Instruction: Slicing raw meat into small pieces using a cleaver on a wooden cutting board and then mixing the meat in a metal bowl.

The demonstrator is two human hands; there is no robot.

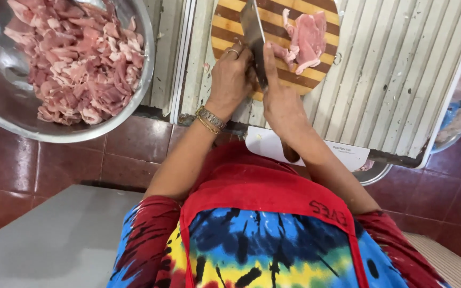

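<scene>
nearest the lens, a red apron [262,186] over a tie-dye shirt [273,250] is seen, with both forearms reaching away to a round striped cutting board [300,80]. the board is set on a ribbed white bench [396,80]. the view is taken from above, so the person's own sides must be judged from the arms.

left hand [230,80], with ring, watch and bracelet: fingers curled together at the near part of the cleaver [253,37]; whether the handle is fully enclosed cannot be told, since the grip is hidden behind the knuckles. right hand [281,98]: fingers extended and pressed close together, laid just beside the blade, the tips touching a pale pink slab of raw meat [308,37] on the board's far half.

a large steel bowl [6,101] of cut meat strips is placed well apart on the other side, above a red tiled floor [54,165]. a second metal basin [377,173] is partly hidden under the bench edge.

judgement on technique: the meat is best held flat under closed fingertips kept tucked behind the blade line, the blade kept upright, and thin even slices taken with one steady draw so the slippery piece is not dragged.
</scene>
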